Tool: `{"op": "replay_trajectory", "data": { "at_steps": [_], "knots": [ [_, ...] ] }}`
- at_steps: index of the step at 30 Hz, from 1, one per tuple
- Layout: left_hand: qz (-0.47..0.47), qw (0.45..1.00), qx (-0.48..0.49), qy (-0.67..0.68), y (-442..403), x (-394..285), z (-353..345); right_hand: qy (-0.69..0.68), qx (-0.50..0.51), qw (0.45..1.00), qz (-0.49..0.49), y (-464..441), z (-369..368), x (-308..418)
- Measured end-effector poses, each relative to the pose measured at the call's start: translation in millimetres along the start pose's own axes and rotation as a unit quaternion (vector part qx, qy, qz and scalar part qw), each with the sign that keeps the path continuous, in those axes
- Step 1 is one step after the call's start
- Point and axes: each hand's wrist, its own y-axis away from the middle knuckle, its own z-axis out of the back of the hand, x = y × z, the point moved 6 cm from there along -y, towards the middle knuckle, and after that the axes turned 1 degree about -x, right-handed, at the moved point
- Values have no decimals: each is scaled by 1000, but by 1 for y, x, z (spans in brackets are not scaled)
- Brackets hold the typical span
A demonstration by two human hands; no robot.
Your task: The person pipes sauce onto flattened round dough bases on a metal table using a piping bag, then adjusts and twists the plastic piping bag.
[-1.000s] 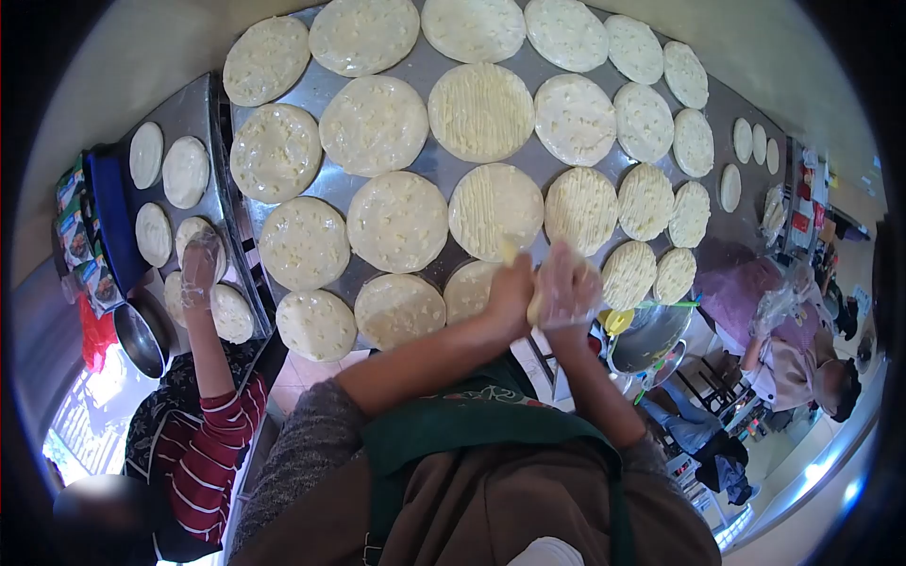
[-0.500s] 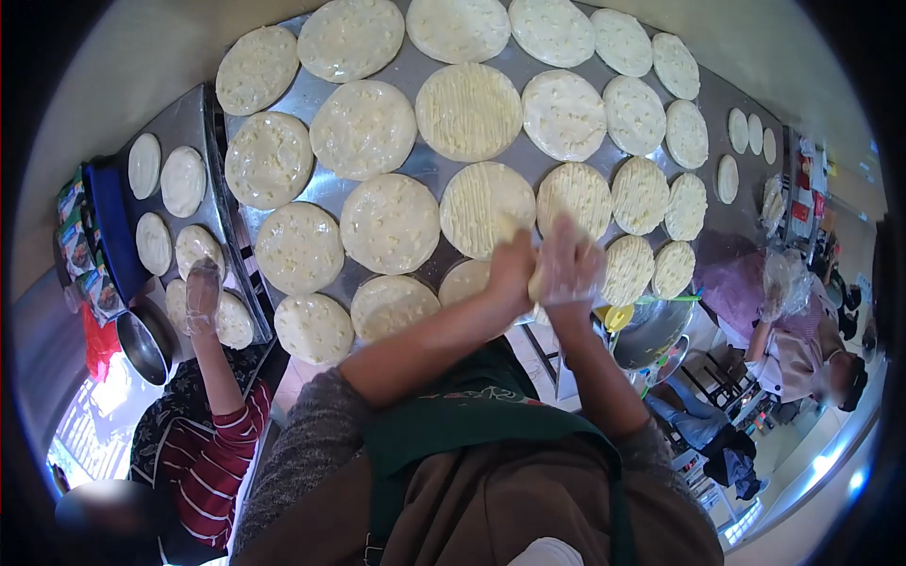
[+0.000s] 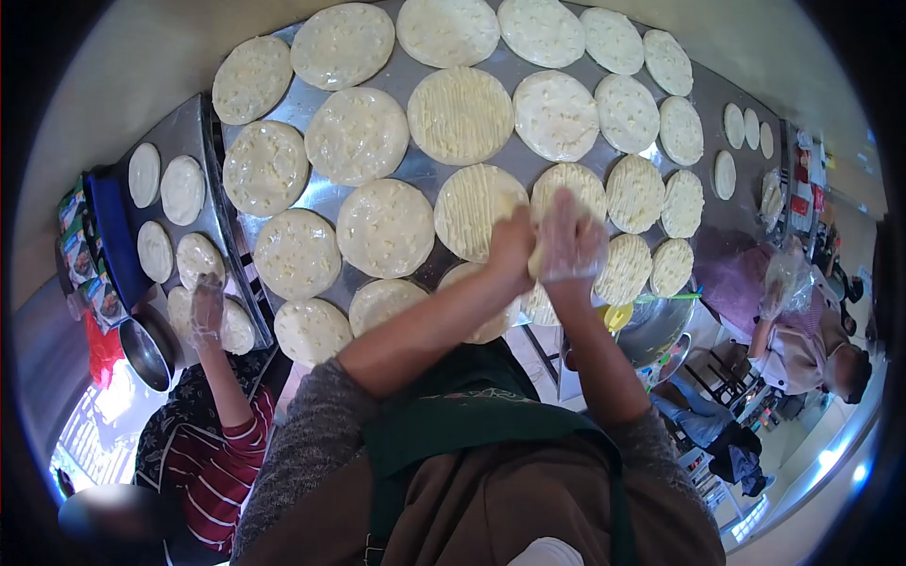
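Observation:
Both my hands are close together over the rounds of dough. My left hand (image 3: 511, 250), bare, is closed around what looks like a piping bag (image 3: 536, 264) of pale yellow cream, mostly hidden by my fingers. My right hand (image 3: 571, 238), in a clear plastic glove, is closed on the same bag from the right. The bag's front end lies over a flat dough round (image 3: 467, 215) with cream stripes. To the right is another striped round (image 3: 571, 179), partly covered by my gloved hand. Motion blurs my fingers.
Rows of dough rounds, some striped and others dotted with pale bits, cover the metal table (image 3: 316, 193). At left, a co-worker's gloved hand (image 3: 207, 311) touches rounds on a side table. A metal bowl (image 3: 651, 330) stands below right. Another person (image 3: 802, 349) is at far right.
My hands stay over the same striped round, shifting only slightly. The view has moved a little, so the table sits slightly lower. The co-worker's hand at left remains on the dough.

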Motion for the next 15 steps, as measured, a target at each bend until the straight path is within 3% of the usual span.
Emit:
{"op": "replay_trajectory", "data": {
  "at_steps": [2, 5, 6, 7, 8, 9, 11, 12, 13, 14, 15],
  "knots": [
    [55, 987, 25, 151, -18, -7, -11, -5, 6, 1000, -6, -7, -1, -2],
    [74, 995, -38, 54, 9, 19, 4, 8, -7, 1000, 10, 22, -1, -2],
    [51, 994, -14, 94, 5, 54, 13, -15, -4, 1000, 13, 43, 3, 1],
    [-34, 998, -7, -60, 15, 62, 20, -38, 0, 999, 17, 56, 4, 2],
    [47, 998, 11, 27, 22, 74, 19, -164, 51, 975, -144, 64, -6, -15],
    [129, 985, 28, 113, 28, 84, 16, -282, 101, 906, -299, 79, -19, -28],
    [76, 996, 11, 32, 17, 55, 10, -251, 71, 917, -301, 71, -15, -30],
    [48, 999, 5, -8, 8, 35, 2, -99, -9, 985, -141, 35, 1, -19],
    [62, 997, 10, 35, 1, 19, -7, 60, -87, 994, 29, 13, 11, -1],
    [76, 994, 14, 80, -6, 3, -16, -76, -49, 991, -100, 4, 4, -19],
    [90, 988, 16, 124, -8, -4, -20, -210, -8, 951, -225, 1, -8, -33]
  ]
}}
